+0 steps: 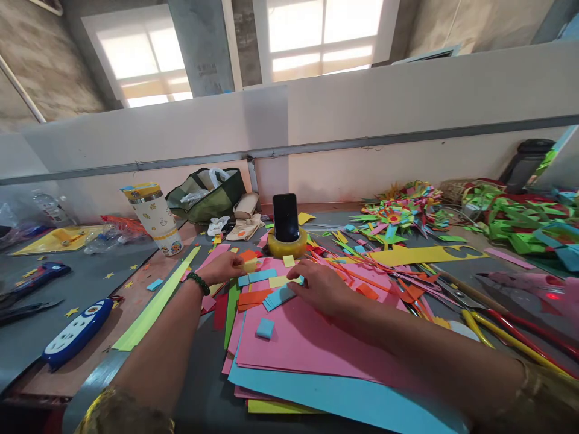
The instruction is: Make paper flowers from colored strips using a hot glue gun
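Note:
My left hand (225,267), with a dark bead bracelet on its wrist, reaches to the far left edge of the paper stack, its fingers curled at small orange and yellow pieces (248,260); what it holds is too small to name. My right hand (316,284) is over the stack, thumb and fingers curved beside blue strips (278,297) and a pale yellow strip (279,281). Orange strips (254,299) and a small blue folded piece (265,328) lie on the large pink sheets (312,346). A light blue sheet (344,395) sticks out beneath.
A phone (286,218) stands in a yellow tape roll (287,244). Scissors (459,295) and a pink glue gun (534,286) lie right. A tumbler (156,220), a power strip (79,333) and a long yellow-green strip (158,301) are left. Folded paper shapes (398,214) are piled behind.

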`<state>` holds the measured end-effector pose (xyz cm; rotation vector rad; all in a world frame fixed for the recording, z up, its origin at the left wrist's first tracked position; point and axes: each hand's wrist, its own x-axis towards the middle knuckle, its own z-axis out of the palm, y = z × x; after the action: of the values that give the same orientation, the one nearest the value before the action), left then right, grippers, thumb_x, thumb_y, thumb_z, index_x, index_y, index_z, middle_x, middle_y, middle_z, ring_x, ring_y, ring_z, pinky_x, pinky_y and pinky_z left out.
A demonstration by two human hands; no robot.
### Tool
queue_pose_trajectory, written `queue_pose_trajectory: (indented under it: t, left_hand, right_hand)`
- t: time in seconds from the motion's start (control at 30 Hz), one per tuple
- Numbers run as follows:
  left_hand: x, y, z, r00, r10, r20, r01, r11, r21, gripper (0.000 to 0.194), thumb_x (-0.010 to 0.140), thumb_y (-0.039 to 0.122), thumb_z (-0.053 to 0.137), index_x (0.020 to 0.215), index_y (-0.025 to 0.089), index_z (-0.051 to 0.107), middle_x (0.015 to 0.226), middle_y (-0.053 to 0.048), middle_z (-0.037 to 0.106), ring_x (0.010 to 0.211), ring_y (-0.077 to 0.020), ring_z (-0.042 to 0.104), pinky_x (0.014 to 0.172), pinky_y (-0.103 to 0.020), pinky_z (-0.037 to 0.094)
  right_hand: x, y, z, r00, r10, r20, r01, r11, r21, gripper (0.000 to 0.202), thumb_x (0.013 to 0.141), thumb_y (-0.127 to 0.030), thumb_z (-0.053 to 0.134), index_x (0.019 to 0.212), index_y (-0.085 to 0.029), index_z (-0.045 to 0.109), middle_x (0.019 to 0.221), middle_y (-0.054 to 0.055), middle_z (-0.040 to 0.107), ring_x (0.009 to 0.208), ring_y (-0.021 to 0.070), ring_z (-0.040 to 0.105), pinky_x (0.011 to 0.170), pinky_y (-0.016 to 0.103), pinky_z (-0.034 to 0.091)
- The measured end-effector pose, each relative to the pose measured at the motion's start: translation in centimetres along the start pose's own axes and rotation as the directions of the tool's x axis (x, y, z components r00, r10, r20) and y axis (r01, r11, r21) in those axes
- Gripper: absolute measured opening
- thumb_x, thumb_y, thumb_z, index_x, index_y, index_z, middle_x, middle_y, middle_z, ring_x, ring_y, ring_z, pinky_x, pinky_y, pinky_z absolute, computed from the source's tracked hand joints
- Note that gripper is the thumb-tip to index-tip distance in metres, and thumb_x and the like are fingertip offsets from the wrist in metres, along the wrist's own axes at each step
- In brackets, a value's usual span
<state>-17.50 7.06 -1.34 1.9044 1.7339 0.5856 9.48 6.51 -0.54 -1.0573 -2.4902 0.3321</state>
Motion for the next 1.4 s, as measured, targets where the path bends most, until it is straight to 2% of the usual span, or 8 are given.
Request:
queue_pose_trajectory:
  t: [0.17, 0.43, 0.63, 0.77, 0.93, 1.07, 1.27, 1.4]
  left_hand:
    - [0.1, 0.4, 0.2, 0.999, 0.024, -0.029, -0.022, 0.998, 0.051, 0.011, 0.059, 0.024, 0.065, 0.063, 0.019, 0.056, 0.064, 0.002, 0.054, 0.064, -0.0161, 0.050, 0.055, -0.024, 0.031]
    - [0.0, 0.4, 0.6, 0.999, -0.032, -0.030, 0.033, 0.998, 0.061, 0.031, 0.061, 0.026, 0.069, 0.090, 0.018, 0.062, 0.091, -0.008, 0.067, 0.083, -0.0239, 0.060, 0.065, -0.026, 0.039]
    - [0.2, 0.3, 0.5, 0.994, -0.106, -0.006, 0.106, 0.994, 0.023, 0.014, 0.069, 0.025, 0.072, 0.074, 0.016, 0.061, 0.082, -0.004, 0.065, 0.082, -0.0214, 0.061, 0.070, -0.029, 0.044]
    - [0.1, 0.3, 0.2, 0.986, -0.167, 0.013, 0.167, 0.981, -0.096, 0.017, 0.086, 0.030, 0.059, 0.088, 0.013, 0.061, 0.086, -0.002, 0.063, 0.075, -0.0141, 0.060, 0.070, -0.032, 0.051]
    - [-0.6, 0.3, -1.3, 0.979, -0.206, 0.001, 0.192, 0.911, -0.366, 0.023, 0.068, 0.027, 0.075, 0.067, 0.016, 0.054, 0.063, 0.000, 0.064, 0.062, -0.0151, 0.063, 0.060, -0.026, 0.049]
    - [-1.4, 0.3, -2.7, 0.978, -0.209, 0.020, 0.187, 0.825, -0.534, 0.032, 0.059, 0.035, 0.079, 0.069, 0.016, 0.056, 0.065, -0.003, 0.068, 0.064, -0.0170, 0.067, 0.060, -0.025, 0.050]
    - [-2.1, 1.1, -3.0, 0.984, -0.111, 0.137, 0.172, 0.785, -0.595, 0.034, 0.056, 0.037, 0.083, 0.069, 0.013, 0.062, 0.074, -0.008, 0.072, 0.059, -0.0139, 0.065, 0.058, -0.023, 0.050]
    - [-2.3, 2.9, -1.4, 0.958, 0.000, 0.286, 0.164, 0.820, -0.549, 0.029, 0.060, 0.035, 0.080, 0.069, 0.010, 0.068, 0.074, -0.010, 0.073, 0.056, -0.0135, 0.064, 0.050, -0.020, 0.044]
  right_hand:
    - [0.2, 0.3, 0.1, 1.000, 0.006, -0.018, -0.006, 1.000, 0.004, 0.015, 0.083, -0.023, 0.055, 0.089, -0.020, 0.068, 0.091, 0.005, 0.066, 0.078, 0.0159, 0.060, 0.067, 0.025, 0.041]
    - [0.3, 0.5, 0.3, 0.999, -0.031, -0.023, 0.032, 0.999, 0.021, 0.015, 0.084, -0.022, 0.053, 0.085, -0.020, 0.068, 0.090, 0.004, 0.067, 0.079, 0.0156, 0.059, 0.068, 0.025, 0.040]
    - [0.3, 0.5, 0.2, 0.999, -0.032, -0.024, 0.033, 0.999, 0.030, 0.014, 0.082, -0.020, 0.054, 0.083, -0.020, 0.068, 0.088, 0.004, 0.067, 0.081, 0.0159, 0.059, 0.069, 0.025, 0.041]
    - [0.3, 0.4, 0.1, 0.999, -0.021, -0.027, 0.023, 0.999, 0.043, 0.015, 0.081, -0.019, 0.054, 0.083, -0.020, 0.069, 0.087, 0.004, 0.067, 0.075, 0.0150, 0.059, 0.066, 0.025, 0.041]
    - [0.4, 0.4, 0.0, 0.999, -0.018, -0.038, 0.021, 0.997, 0.076, 0.015, 0.080, -0.017, 0.054, 0.080, -0.020, 0.068, 0.084, 0.003, 0.066, 0.073, 0.0144, 0.058, 0.064, 0.025, 0.040]
    - [0.5, 0.5, -0.1, 0.998, -0.010, -0.068, 0.019, 0.992, 0.123, 0.016, 0.079, -0.016, 0.052, 0.076, -0.019, 0.067, 0.080, 0.003, 0.065, 0.071, 0.0141, 0.057, 0.062, 0.024, 0.039]
    - [0.7, 0.7, -0.1, 0.993, 0.019, -0.115, 0.009, 0.971, 0.240, 0.014, 0.079, -0.016, 0.052, 0.072, -0.018, 0.064, 0.076, 0.002, 0.063, 0.066, 0.0123, 0.054, 0.060, 0.024, 0.039]
    - [1.0, 0.3, -0.1, 0.986, 0.084, -0.143, -0.027, 0.932, 0.361, 0.024, 0.087, -0.034, 0.048, 0.094, -0.016, 0.063, 0.084, 0.004, 0.065, 0.064, 0.0122, 0.056, 0.057, 0.024, 0.043]
